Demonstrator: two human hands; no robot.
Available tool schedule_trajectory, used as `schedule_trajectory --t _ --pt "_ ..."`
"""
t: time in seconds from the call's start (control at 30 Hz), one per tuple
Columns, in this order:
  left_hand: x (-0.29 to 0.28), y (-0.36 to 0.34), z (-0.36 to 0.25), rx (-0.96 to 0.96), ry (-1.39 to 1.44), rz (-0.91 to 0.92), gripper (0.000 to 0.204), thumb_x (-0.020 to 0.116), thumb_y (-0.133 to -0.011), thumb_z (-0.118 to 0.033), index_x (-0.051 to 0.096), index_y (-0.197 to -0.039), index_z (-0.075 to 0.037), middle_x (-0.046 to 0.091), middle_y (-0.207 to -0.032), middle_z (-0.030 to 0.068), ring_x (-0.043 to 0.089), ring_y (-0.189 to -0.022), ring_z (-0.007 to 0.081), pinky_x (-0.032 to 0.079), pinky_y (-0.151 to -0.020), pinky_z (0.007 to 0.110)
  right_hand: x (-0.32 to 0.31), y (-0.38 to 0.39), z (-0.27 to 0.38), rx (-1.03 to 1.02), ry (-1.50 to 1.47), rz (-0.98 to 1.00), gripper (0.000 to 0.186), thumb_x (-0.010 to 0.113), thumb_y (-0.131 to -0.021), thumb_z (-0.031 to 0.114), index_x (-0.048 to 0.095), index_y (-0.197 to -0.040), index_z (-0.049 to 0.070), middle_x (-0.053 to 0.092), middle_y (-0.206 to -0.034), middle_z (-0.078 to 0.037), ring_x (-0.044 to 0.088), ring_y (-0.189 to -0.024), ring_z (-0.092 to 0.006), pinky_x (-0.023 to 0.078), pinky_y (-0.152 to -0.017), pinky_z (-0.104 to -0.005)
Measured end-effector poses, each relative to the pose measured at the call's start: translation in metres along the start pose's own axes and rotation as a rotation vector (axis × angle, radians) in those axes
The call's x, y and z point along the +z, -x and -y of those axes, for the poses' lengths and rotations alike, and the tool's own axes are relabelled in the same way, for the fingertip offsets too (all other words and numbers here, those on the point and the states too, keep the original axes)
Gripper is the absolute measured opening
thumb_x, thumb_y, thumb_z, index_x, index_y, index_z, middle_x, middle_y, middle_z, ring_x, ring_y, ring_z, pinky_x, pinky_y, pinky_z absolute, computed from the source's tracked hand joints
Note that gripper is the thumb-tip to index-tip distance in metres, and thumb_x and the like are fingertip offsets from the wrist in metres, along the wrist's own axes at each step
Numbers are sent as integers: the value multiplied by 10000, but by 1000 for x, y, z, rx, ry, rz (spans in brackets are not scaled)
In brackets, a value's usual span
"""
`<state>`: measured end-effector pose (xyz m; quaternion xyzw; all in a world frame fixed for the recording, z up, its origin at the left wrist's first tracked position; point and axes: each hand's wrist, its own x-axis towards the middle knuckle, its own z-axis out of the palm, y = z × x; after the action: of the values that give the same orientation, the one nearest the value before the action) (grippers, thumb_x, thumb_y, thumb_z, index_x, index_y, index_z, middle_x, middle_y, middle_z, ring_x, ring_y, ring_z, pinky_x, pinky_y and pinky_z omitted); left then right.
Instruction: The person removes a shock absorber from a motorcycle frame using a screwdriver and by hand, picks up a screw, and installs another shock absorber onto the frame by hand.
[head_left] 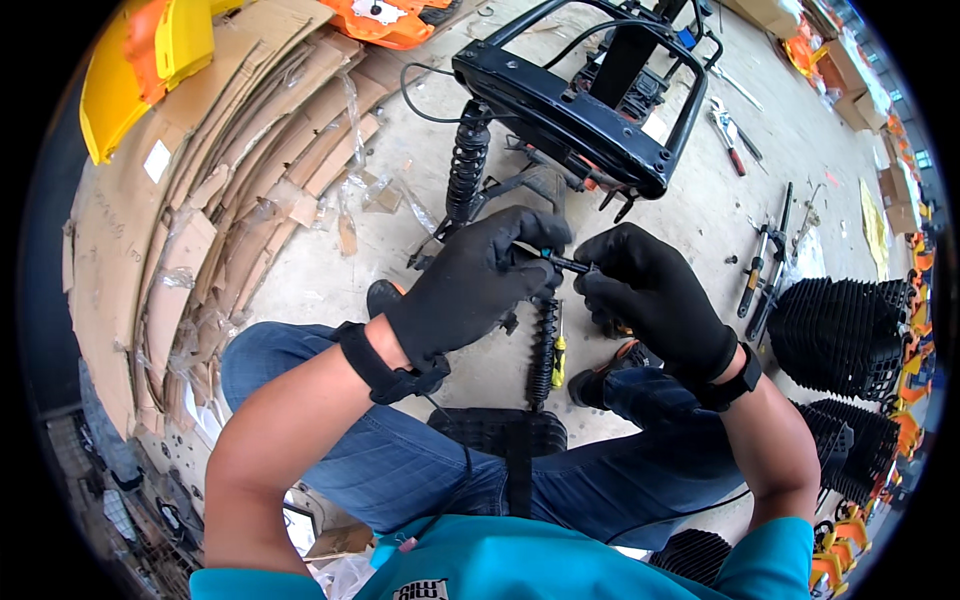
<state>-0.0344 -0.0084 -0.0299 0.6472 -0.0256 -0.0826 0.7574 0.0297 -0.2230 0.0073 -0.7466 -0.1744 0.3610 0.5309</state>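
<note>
My left hand (468, 272) and my right hand (662, 296), both in black gloves, meet in front of the black vehicle frame (570, 95). Between their fingertips runs a thin black bolt-like rod (570, 264). The right fingers pinch its wider end, and the left fingers close around the other end, where a small teal spot shows. The fingers hide the rest of it. Just beyond the left hand stands a black coil-spring shock absorber (467, 165), upright under the frame's corner. Another shock absorber (542, 355) lies on the floor below the hands, beside a yellow-handled screwdriver (559, 362).
Flattened cardboard (215, 190) is stacked at the left, with a yellow and orange panel (150, 70) on top. Pliers with red grips (728, 140) and long black shock absorbers (765, 265) lie on the floor at right. Stacked black ribbed parts (835, 335) stand nearby.
</note>
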Motion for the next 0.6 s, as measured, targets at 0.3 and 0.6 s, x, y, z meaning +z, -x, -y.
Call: schedule_trajectory --t 0.3,0.6 --pt "2 0 -7 -174 60 -59 282 539 -980 -56 543 -1252 16 619 -1107 83 654 -923 150 554 -822 309 0 0 0 -32 -72 -18 209 648 -931 93 593 -1119 20 622 -861 -12 566 -708 -53 468 -615 -217" --pt "-5 -1 -9 -382 168 73 259 559 -983 -84 561 -1232 -14 630 -975 43 634 -831 108 554 -741 266 4 5 8 -16 -77 -30 216 641 -919 54 590 -1126 15 631 -871 -15 574 -710 -51 480 -626 -211"
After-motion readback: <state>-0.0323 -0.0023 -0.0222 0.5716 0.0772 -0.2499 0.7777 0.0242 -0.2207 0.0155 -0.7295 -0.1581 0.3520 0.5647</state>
